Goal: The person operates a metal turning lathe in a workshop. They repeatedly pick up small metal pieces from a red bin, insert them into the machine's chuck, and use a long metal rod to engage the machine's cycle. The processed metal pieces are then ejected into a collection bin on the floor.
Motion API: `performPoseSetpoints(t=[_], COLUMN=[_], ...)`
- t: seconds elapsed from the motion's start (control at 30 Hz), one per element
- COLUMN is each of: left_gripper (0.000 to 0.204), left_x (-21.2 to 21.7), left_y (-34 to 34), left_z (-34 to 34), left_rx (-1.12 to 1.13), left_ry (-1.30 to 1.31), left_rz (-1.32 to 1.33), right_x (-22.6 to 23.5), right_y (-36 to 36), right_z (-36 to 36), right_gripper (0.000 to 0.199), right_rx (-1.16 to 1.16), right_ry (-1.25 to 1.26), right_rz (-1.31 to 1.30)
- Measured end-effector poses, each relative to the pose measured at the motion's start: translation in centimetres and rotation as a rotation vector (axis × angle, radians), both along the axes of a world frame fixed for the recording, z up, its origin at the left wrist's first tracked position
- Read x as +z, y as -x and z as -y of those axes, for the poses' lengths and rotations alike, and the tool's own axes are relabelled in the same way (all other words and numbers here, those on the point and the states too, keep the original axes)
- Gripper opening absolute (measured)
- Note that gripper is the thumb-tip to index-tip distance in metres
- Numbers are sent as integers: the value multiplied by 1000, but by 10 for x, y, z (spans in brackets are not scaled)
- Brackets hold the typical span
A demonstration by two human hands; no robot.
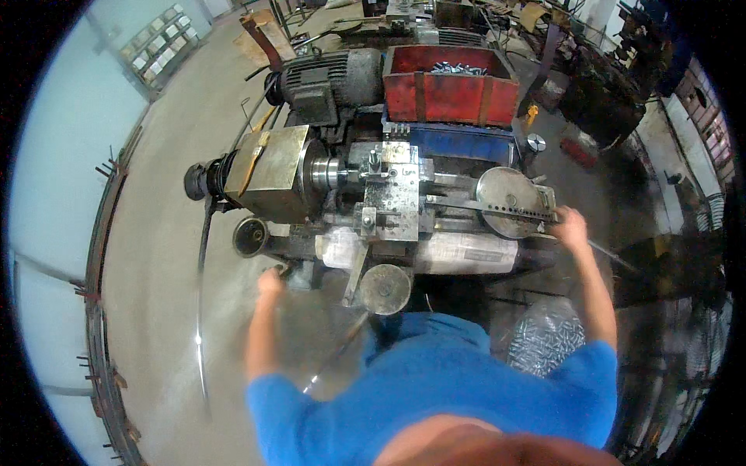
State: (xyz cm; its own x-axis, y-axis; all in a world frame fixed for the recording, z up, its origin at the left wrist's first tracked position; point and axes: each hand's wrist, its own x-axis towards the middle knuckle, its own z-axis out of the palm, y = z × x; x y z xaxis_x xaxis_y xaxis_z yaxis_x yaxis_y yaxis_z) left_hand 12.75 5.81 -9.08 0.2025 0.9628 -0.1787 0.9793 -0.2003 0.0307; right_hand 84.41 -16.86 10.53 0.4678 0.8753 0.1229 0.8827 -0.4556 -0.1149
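At centre frame stands a small metalworking lathe, seen from above by a person in a blue shirt whose forearms rise from the lower edge. Left hand, lower left of centre, rests on a dark lever or knob at the machine's front; motion blur hides the fingers, so whether they are closed around it cannot be told. Right hand, right of centre, lies on a long bar handle beside the round grey turret disc; it appears wrapped over the bar, but the grasp itself is not resolved.

Risks, as judged: both hands work near the spindle and chuck, and a loose sleeve or finger could be drawn in should the spindle be turning. An abrupt pull on the bar might drive tooling hard into the work.

Upper centre holds a red bin of silvery parts, above a blue tray; an electric motor sits to its left. Lower right, a clear bag of small metal pieces sits near the person's right side.

Any workpiece in the chuck is too small to make out. Whether the spindle turns cannot be judged. Right-edge surroundings fall into shadow.
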Motion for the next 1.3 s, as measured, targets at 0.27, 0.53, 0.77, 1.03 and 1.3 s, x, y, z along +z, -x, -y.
performPoseSetpoints(t=[0.27, 0.53, 0.77, 1.03, 1.3], left_gripper=[46, 30, 28, 28, 26], left_x=[127, 165, 136, 140, 125], left_y=[-49, -129, -121, -126, -117], left_z=[99, 208, 205, 205, 204], left_rx=[-9, -77, -156, -124, -109], left_ry=[580, 514, 448, 434, 509], left_rz=[507, 345, 418, 438, 460], right_x=[-110, -73, -86, -83, -93], right_y=[-122, 57, 125, 133, -3], right_z=[110, 174, 184, 181, 177], right_gripper=[32, 35, 46, 37, 40], right_rx=[-443, -448, -514, -493, -392], right_ry=[185, 137, 7, -54, 109], right_rz=[214, -95, -198, -316, 88])
